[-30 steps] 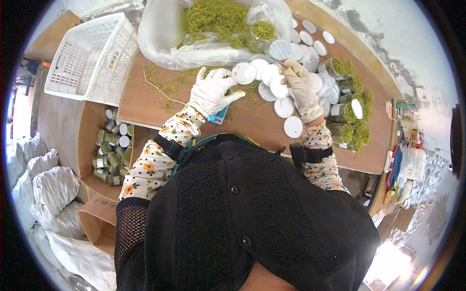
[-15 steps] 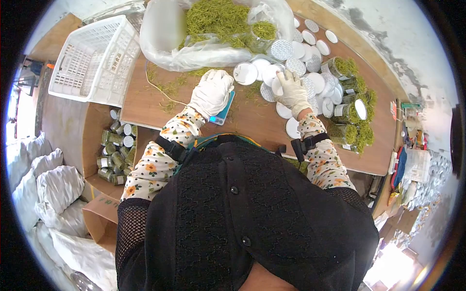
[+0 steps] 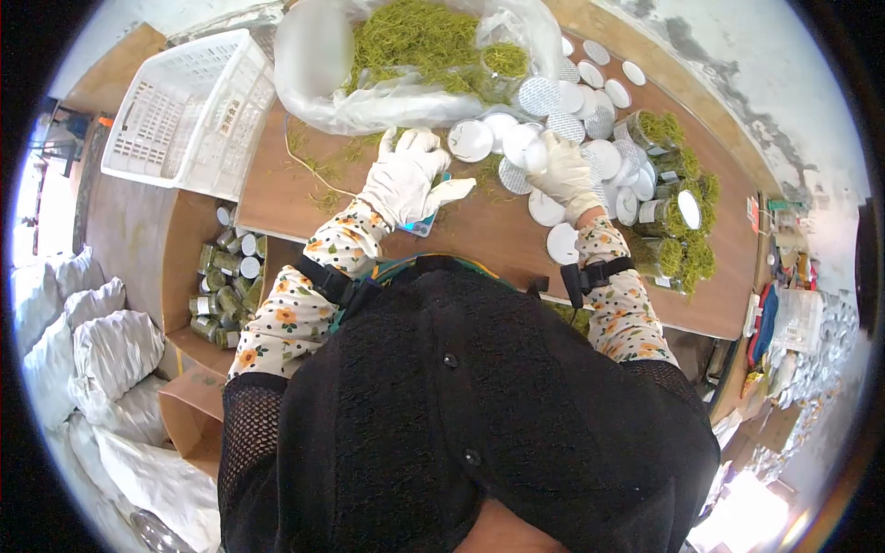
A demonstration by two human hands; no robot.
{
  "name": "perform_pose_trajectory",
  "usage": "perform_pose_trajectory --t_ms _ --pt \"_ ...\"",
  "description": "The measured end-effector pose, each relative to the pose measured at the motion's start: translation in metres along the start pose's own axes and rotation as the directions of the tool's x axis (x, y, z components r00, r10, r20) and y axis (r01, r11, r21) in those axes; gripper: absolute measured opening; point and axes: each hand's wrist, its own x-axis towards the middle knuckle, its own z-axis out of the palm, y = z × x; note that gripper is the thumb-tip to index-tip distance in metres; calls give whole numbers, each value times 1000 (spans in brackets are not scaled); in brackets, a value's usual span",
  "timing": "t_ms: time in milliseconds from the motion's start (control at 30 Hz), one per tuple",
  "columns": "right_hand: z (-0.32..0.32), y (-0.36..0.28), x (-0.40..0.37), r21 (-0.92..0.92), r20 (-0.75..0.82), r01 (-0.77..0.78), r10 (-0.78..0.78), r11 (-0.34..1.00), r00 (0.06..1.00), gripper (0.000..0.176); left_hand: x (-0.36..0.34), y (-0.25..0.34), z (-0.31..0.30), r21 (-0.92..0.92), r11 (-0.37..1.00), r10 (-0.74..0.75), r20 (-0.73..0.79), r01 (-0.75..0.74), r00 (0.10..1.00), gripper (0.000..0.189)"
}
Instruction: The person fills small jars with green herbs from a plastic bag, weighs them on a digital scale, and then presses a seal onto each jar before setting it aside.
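Note:
My left hand [image 3: 408, 180], in a white glove, is over the small blue scale [image 3: 420, 224], thumb spread to the right and fingers apart. My right hand [image 3: 564, 175], also gloved, has its fingers bent at the edge of the pile of round white lids [image 3: 547, 209], against a white lid [image 3: 535, 155]. Beyond my hands lies a clear plastic bag [image 3: 369, 112] of green stringy strands [image 3: 415, 41], with a filled jar [image 3: 504, 63] at its right side. Several jars stuffed with the strands [image 3: 656, 214] lie at the right.
A white plastic crate [image 3: 184, 115] stands at the far left. Below it, a cardboard box [image 3: 182, 267] holds several lidded jars [image 3: 226, 286]. White sacks [image 3: 111, 355] are piled at the lower left. Loose strands and a cable lie on the brown table [image 3: 489, 241].
My left hand has opened, its thumb now stretched out to the right. My right hand has shifted slightly, its fingers more bent by a lid. The view has moved a little.

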Motion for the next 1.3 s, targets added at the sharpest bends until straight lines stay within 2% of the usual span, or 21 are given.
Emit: perform_pose_trajectory --t_ms 100,167,200,233,267,300,333,367,433,533,567,600,633,733,767,867,967,1033,1133,1167,1300 --pt "-6 10 10 278 -16 -10 15 960 1000 68 1 -4 -12 -128 992 -8 -106 -5 994 56" --pt "-1 10 8 558 -223 89 45 825 974 69 11 -4 -41 -205 974 41 -236 -91 971 47" --pt "0 11 6 670 -313 156 86 726 946 70 17 -12 -50 -289 946 62 -288 -148 956 43" --pt "3 15 4 924 -160 99 139 369 977 66 17 -16 -55 -322 927 54 -395 -194 917 38" --pt "-10 7 2 956 -100 51 159 289 982 63 25 -31 -56 -295 925 78 -472 -241 878 35" --pt "-25 2 0 979 -37 0 175 206 984 60 20 -38 -55 -562 815 -140 -424 -139 895 33" --pt "-34 -1 0 991 29 -53 186 123 982 57 16 -44 -58 -677 734 -257 -357 -59 898 33" --pt "-26 2 7 998 -23 12 197 55 980 49 11 -50 -61 -776 630 -370 -284 14 885 34" --pt "-20 3 12 986 43 0 252 -166 967 45 -4 -81 -59 -761 636 -432 -212 129 876 42" --pt "-5 20 21 897 79 43 256 -440 963 38 -24 -78 -67 -567 814 -344 -300 124 889 39" --pt "-4 24 22 856 78 54 231 -514 970 39 -30 -77 -68 -632 750 -424 -230 197 876 35" --pt "-2 26 23 809 74 64 209 -584 975 40 -38 -81 -65 -612 768 -422 -260 191 868 35" --pt "-1 24 24 793 78 92 250 -602 965 47 -48 -86 -58 -591 785 -419 -290 183 860 35" --pt "-9 12 17 809 41 76 184 -584 982 48 -73 -92 -49 -515 832 -403 -310 204 861 36" --pt "-5 12 18 777 61 54 160 -627 985 47 -80 -92 -47 -487 846 -398 -304 218 866 37" --pt "1 1 14 687 112 -18 81 -727 990 43 -95 -94 -35 -606 702 -593 -206 374 778 40" --pt "8 -16 8 630 178 -96 23 -771 984 37 -102 -88 -32 -635 643 -649 -154 428 745 43" --pt "23 -21 9 600 251 -136 24 -788 968 36 -103 -87 -29 -631 645 -647 -149 432 748 47" --pt "39 -37 8 605 198 -98 30 -790 980 35 -102 -81 -28 -626 640 -647 -124 446 753 53" --pt "45 -44 10 514 237 -94 36 -853 971 43 -100 -77 -28 -625 637 -647 -113 452 754 55" --pt "39 -73 3 331 311 -107 1 -938 951 49 -91 -65 -25 -496 731 -575 -79 468 814 60"
